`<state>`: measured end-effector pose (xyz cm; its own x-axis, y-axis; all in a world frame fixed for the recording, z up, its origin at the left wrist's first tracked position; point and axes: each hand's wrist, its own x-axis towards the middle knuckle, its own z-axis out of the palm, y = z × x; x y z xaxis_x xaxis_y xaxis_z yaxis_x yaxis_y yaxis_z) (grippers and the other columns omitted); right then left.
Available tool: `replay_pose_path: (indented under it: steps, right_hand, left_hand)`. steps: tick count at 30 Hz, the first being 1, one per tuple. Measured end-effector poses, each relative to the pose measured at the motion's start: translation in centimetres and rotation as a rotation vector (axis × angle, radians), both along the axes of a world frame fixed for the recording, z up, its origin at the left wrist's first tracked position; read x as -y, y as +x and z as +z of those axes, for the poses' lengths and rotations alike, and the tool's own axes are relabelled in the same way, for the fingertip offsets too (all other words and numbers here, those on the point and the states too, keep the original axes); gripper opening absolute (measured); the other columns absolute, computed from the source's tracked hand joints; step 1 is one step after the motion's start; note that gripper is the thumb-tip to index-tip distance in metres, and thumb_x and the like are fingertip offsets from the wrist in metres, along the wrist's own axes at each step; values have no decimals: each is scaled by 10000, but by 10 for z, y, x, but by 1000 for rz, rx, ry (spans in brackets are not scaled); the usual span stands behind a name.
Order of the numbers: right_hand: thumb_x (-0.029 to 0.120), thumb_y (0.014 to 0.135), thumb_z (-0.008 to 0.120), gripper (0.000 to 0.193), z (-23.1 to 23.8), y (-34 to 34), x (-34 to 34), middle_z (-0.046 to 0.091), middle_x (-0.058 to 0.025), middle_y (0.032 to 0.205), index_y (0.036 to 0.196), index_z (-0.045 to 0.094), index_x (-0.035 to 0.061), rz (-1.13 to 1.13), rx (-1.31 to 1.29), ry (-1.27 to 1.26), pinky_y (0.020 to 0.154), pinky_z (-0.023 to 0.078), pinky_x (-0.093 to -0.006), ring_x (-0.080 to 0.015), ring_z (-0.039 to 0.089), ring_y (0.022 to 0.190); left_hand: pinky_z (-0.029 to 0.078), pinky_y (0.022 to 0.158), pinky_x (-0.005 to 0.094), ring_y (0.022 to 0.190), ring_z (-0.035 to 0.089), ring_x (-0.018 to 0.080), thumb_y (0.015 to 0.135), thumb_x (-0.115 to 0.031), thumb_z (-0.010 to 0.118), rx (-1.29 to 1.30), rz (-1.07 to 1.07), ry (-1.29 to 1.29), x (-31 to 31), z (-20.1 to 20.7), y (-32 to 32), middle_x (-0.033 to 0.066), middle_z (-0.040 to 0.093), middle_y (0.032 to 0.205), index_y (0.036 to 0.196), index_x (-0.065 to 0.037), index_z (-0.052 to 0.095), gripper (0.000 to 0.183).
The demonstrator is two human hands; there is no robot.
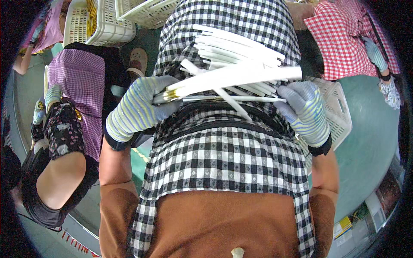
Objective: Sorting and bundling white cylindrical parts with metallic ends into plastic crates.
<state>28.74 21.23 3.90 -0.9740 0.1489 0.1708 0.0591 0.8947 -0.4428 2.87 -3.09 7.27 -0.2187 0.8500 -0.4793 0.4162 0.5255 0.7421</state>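
Observation:
My left hand (pixel 144 105), in a striped glove, is closed around one end of a bundle of long white tubes (pixel 241 77). Gold-coloured tips (pixel 171 93) show beside its thumb and fingers. My right hand (pixel 306 109), gloved the same way, pinches the end of a thin white tube (pixel 254 99). That tube stretches across toward the left hand, below the bundle; whether the left hand also grips it, I cannot tell. Several loose white tubes (pixel 234 47) lie in a pile on my black-and-white checked apron (pixel 228 159), partly hidden behind the bundle. One tube (pixel 234 104) slants across the waist.
A white plastic crate (pixel 340 112) stands beyond my right hand. More white crates (pixel 114 26) are at the far left, one holding gold-coloured items. A person in a purple checked apron (pixel 81 77) sits at left; another in a red checked apron (pixel 340 43) is at far right.

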Motion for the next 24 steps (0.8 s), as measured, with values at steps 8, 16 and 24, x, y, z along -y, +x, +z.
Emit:
replay_pose_path:
  steps: [8,16,24]
  right_hand:
    - [291,688,741,362,10,-9,25,602,-108,909,936,635,50,30,-20,-17,702,456,-409,-300,584,797]
    - [246,786,646,259,10,-43,45,615,-156,771,906,647,16,-38,65,-113,667,481,-414,-334,600,704]
    - [190,783,675,205,37,-38,23,606,-139,855,908,637,32,-94,75,99,666,478,-399,-305,607,752]
  left_hand:
    - [487,634,295,637,627,195,730,-124,696,-129,-51,243,-26,-4,16,129,655,744,1031,-11,637,327]
    - [484,704,268,742,632,148,736,-83,678,-183,5,196,-19,-1,13,117,669,836,1034,8,626,316]
    - [458,686,210,742,579,61,762,-55,676,70,715,168,15,9,12,16,652,838,989,17,638,241]
